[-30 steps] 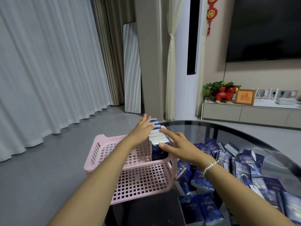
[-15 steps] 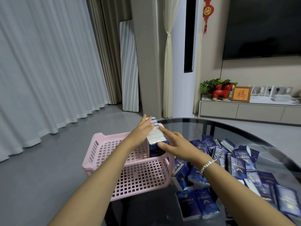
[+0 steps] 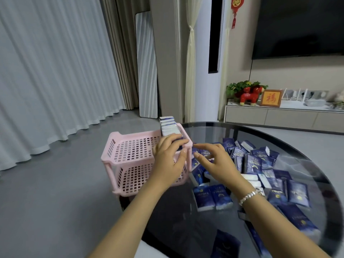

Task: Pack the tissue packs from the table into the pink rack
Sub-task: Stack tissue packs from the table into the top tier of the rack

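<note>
Both hands have drawn back toward the camera since the earlier frames: then they lay on top of the standing row of tissue packs (image 3: 168, 126), now they sit lower, at its near end. That row stands on edge in the right rear corner of the pink rack's (image 3: 130, 146) upper tier, just left of frame centre, its white tops rising above the rim. The left hand (image 3: 170, 161) rests at the rack's near right corner, fingers (image 3: 175, 139) lightly bent against the nearest pack in the row; whether they grip it or only touch it cannot be told. The right hand (image 3: 216, 162) hovers just right of the rack, fingers spread and relaxed, holding nothing, above the loose heap of dark blue tissue packs (image 3: 260, 164). A beaded bracelet (image 3: 249, 196) circles the right wrist. The heap covers the right half of the round dark glass worktop (image 3: 214, 133), and two packs (image 3: 212, 198) lie side by side nearer the camera. The rack stands at the worktop's left edge.
</note>
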A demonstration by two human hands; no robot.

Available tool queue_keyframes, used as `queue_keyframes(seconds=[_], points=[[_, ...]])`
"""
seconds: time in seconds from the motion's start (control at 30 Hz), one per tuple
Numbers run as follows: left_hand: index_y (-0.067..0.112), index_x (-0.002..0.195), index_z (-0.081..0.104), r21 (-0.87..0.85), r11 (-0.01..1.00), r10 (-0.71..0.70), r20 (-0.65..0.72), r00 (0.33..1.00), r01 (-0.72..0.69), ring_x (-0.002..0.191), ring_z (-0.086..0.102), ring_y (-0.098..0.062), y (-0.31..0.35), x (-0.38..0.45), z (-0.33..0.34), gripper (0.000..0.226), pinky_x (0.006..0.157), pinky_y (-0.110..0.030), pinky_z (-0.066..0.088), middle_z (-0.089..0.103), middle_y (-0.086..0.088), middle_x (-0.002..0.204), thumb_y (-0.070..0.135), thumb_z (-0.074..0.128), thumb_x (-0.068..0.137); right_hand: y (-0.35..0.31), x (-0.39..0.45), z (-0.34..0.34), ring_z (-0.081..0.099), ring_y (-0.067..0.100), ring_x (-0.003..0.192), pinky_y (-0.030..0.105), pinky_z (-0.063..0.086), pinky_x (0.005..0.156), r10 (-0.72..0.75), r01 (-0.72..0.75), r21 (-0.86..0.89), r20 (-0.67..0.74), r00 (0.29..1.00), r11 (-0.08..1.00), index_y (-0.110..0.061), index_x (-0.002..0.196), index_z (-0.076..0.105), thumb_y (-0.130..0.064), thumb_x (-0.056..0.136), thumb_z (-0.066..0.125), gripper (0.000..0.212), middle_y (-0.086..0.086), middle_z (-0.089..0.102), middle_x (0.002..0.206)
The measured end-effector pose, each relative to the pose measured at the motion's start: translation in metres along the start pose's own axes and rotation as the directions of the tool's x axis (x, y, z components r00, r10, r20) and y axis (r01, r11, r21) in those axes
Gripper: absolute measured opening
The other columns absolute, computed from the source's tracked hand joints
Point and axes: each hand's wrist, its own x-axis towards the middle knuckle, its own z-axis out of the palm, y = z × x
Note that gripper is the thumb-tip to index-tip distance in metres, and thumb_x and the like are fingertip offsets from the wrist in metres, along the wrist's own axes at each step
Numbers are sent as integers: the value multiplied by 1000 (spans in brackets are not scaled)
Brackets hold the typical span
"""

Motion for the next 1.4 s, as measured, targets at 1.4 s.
queue_keyframes(seconds=[1.4], points=[[28, 97, 54, -155, 831, -425, 442, 790, 534, 83, 56, -13, 21, -120, 94, 30, 66, -20, 41, 58, 6, 102, 26, 77, 77, 78, -160, -34, 51, 19, 111, 22, 36, 91, 318, -307, -305, -16, 948, 901, -22, 117, 63, -22, 81, 71, 37, -12, 50, 107]])
